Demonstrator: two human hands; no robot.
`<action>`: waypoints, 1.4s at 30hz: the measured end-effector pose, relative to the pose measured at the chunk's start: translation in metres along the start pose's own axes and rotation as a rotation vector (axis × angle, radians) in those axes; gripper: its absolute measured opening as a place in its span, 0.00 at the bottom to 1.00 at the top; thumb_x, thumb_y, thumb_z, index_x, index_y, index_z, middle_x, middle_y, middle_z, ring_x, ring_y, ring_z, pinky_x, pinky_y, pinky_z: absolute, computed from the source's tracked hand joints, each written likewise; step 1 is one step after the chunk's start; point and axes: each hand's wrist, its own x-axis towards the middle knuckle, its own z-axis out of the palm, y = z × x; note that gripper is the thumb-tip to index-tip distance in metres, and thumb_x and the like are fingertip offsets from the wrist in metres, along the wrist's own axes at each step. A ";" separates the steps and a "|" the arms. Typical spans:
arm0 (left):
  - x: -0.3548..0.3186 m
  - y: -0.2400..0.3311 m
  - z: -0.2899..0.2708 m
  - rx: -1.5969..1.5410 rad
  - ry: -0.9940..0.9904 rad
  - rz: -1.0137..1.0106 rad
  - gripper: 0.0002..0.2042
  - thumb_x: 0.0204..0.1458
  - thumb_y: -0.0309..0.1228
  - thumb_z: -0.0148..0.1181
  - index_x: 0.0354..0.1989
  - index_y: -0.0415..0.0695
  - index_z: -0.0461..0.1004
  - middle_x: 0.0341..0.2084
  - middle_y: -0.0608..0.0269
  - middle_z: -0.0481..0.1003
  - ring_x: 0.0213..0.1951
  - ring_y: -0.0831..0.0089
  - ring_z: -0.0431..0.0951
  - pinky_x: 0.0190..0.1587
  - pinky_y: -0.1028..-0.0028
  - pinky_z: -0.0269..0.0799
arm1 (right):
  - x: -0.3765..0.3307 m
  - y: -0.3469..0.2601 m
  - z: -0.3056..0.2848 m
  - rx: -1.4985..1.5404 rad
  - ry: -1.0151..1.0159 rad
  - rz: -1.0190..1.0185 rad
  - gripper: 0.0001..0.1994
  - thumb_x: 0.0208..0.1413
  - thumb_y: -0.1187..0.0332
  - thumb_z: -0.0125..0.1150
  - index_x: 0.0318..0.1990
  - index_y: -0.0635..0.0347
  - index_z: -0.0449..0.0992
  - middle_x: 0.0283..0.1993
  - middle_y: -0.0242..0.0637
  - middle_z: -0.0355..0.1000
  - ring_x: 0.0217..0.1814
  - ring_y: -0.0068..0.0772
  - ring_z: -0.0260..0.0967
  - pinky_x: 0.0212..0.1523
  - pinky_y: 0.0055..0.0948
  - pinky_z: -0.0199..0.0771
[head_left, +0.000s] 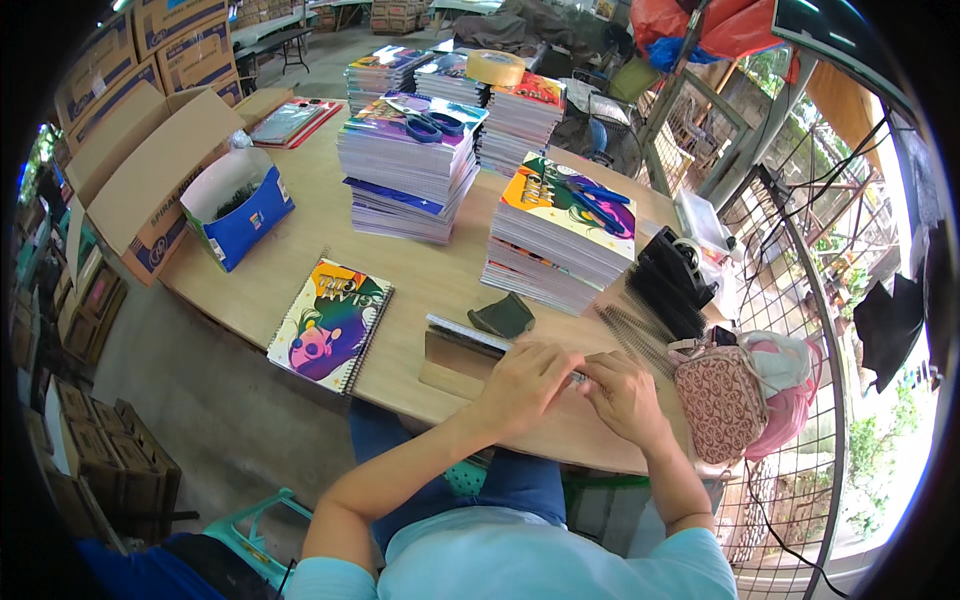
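Note:
In front of me a notebook with a brown cardboard back (455, 367) is held tilted up at the table's near edge. My left hand (535, 380) is closed over its upper edge, fingers pressed together. Close beside it, my right hand (622, 393) pinches at the end of that edge, where a small bit between the fingertips is too small to name. A dark green block-like piece (503, 315) lies just behind the notebook. Left of it rests a spiral-bound notebook (330, 325) with a colourful cover. Loose black spiral coils (640, 335) lie to the right of my hands.
Tall notebook stacks (410, 180) stand at the back, topped by scissors (425, 122) and a tape roll (495, 68). A nearer stack (560, 240) carries blue-handled pliers (600, 208). A blue box (245, 215) is at left; a patterned pouch (720, 400) and tape dispenser (690, 262) are at right.

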 end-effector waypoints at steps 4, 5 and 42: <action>0.001 0.007 -0.011 0.106 -0.111 0.015 0.10 0.47 0.33 0.65 0.38 0.53 0.74 0.34 0.67 0.70 0.38 0.68 0.73 0.42 0.65 0.63 | 0.032 0.058 0.008 0.679 -0.028 0.276 0.21 0.63 0.55 0.53 0.56 0.59 0.73 0.47 0.47 0.75 0.47 0.45 0.72 0.51 0.39 0.70; -0.002 0.005 -0.006 0.152 -0.103 0.012 0.09 0.48 0.35 0.65 0.38 0.54 0.75 0.34 0.68 0.70 0.39 0.68 0.72 0.42 0.64 0.62 | 0.050 0.072 0.010 0.612 -0.129 0.276 0.23 0.64 0.52 0.50 0.58 0.59 0.71 0.50 0.49 0.73 0.49 0.47 0.71 0.54 0.40 0.68; 0.007 -0.018 -0.032 0.231 -0.058 -0.130 0.11 0.47 0.35 0.67 0.38 0.51 0.74 0.31 0.69 0.72 0.38 0.65 0.73 0.47 0.61 0.60 | 0.067 0.091 0.008 0.669 -0.542 0.116 0.27 0.55 0.50 0.59 0.46 0.69 0.79 0.43 0.45 0.77 0.45 0.37 0.74 0.45 0.37 0.71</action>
